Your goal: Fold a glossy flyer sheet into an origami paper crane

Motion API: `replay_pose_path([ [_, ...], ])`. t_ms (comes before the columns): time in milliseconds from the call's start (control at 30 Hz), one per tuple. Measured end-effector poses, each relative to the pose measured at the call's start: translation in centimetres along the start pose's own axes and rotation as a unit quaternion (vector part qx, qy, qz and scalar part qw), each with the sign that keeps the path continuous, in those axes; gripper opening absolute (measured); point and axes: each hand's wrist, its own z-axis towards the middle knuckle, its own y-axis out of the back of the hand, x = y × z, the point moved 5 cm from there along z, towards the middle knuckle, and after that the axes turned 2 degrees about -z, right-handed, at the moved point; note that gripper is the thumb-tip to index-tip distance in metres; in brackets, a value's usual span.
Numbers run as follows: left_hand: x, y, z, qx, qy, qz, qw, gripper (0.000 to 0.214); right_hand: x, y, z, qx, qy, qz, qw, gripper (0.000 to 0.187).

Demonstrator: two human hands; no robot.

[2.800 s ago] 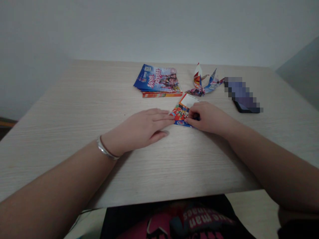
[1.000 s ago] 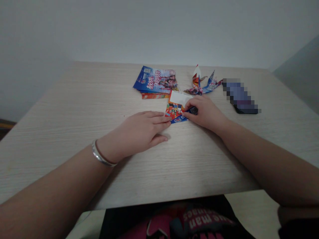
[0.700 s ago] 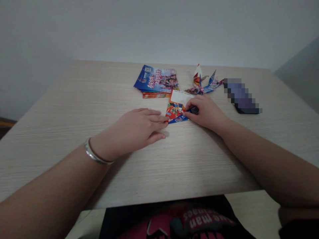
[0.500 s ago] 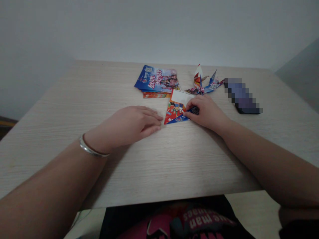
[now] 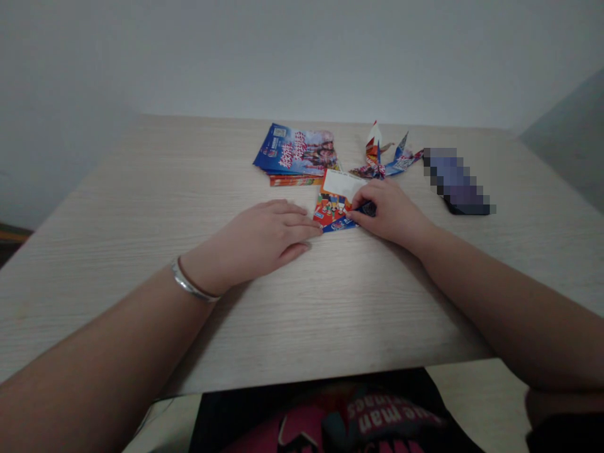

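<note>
A printed paper leaflet (image 5: 336, 202), orange and red with a white panel, lies on the table with its near edge folded over in a blue strip. My right hand (image 5: 384, 207) pinches that folded edge between thumb and fingers at the leaflet's right side, covering its right corner. My left hand (image 5: 268, 239) lies flat with fingers stretched out, its fingertips touching the leaflet's near left corner.
Behind the leaflet sits a stack of blue printed leaflets (image 5: 297, 151). Folded paper cranes (image 5: 380, 160) stand right of the stack. Farther right lies a pixelated phone (image 5: 460, 182). The pale wood table (image 5: 302, 314) ends in front of my lap, and a wall rises behind.
My left hand has slid right, and its fingertips now rest on the leaflet's left corner. The right hand keeps its pinch in nearly the same place.
</note>
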Motion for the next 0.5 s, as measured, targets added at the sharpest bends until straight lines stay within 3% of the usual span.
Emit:
replay_pose_path([
  [500, -0.48, 0.2, 0.06, -0.005, 0.003, 0.014, 1.0, 0.04, 0.32, -0.06, 0.15, 0.006, 0.001, -0.014, 1.0, 0.016],
])
